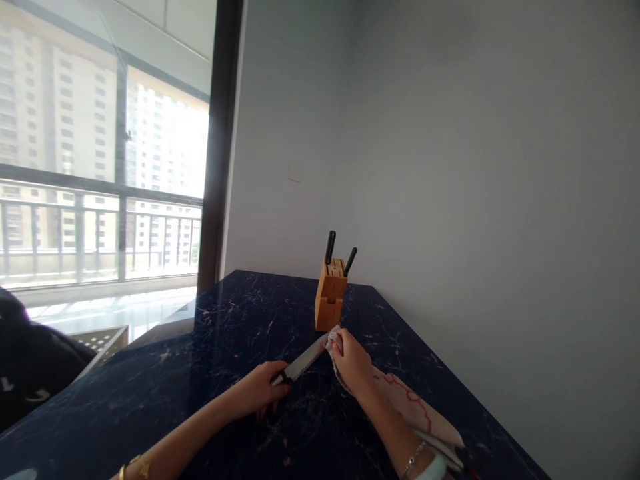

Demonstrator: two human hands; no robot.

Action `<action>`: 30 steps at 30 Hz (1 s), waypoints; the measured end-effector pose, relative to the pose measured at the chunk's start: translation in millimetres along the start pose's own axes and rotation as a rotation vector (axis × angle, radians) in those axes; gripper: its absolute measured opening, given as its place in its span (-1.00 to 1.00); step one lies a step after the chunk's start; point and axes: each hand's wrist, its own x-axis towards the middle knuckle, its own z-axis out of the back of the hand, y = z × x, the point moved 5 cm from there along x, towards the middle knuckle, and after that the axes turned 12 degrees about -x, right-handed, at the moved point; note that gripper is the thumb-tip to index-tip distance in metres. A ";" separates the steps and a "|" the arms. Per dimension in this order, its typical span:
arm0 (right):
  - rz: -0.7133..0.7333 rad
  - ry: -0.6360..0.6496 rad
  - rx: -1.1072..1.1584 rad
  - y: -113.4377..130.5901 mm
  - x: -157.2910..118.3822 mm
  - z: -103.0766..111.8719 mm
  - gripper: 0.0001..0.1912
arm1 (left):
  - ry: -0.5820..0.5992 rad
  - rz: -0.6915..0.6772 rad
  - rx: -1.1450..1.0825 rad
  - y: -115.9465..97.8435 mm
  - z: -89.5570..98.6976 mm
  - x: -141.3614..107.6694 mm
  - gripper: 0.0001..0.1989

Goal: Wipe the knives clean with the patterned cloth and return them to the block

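Observation:
My left hand (261,389) is closed round the black handle of a kitchen knife (306,360), whose broad blade slants up and to the right above the table. A bunched part of a pale cloth with a red pattern (407,400) is gripped in my right hand (353,363), at the tip end of the blade. The cloth covers that end, so I cannot see whether it touches the steel. The rest of the cloth trails under my right forearm. Just beyond both hands stands a wooden knife block (330,303) with two black-handled tools in its slots.
A dark blue marbled table (240,333) lies under everything. Partly behind my right wrist is a long metal object, perhaps another blade (443,448). Grey walls (475,167) border the right and back. On the left are a black item (35,360) and a large window (100,153).

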 end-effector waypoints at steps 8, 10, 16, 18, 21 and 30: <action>-0.007 -0.122 0.093 3.0 -0.4 12.1 -0.84 | -0.006 0.005 -0.106 6.1 1.0 6.8 -0.73; 0.033 -0.167 0.194 9.9 -2.6 17.6 -0.84 | -0.013 -0.012 -0.109 4.9 0.1 6.5 -0.74; 0.309 -0.016 0.322 56.7 -23.4 14.3 -0.84 | -0.027 -0.067 -0.098 2.6 -3.0 4.0 -0.77; 0.394 0.047 0.299 71.0 -31.4 10.5 -0.83 | -0.024 -0.079 -0.096 1.5 -3.4 3.4 -0.78; 0.434 0.083 0.254 79.2 -35.5 7.3 -0.82 | -0.018 -0.100 -0.095 0.3 -4.1 3.6 -0.79; 0.214 -0.084 0.316 43.3 -15.9 17.6 -0.79 | -0.162 -0.178 -0.131 -11.0 4.2 2.7 -0.66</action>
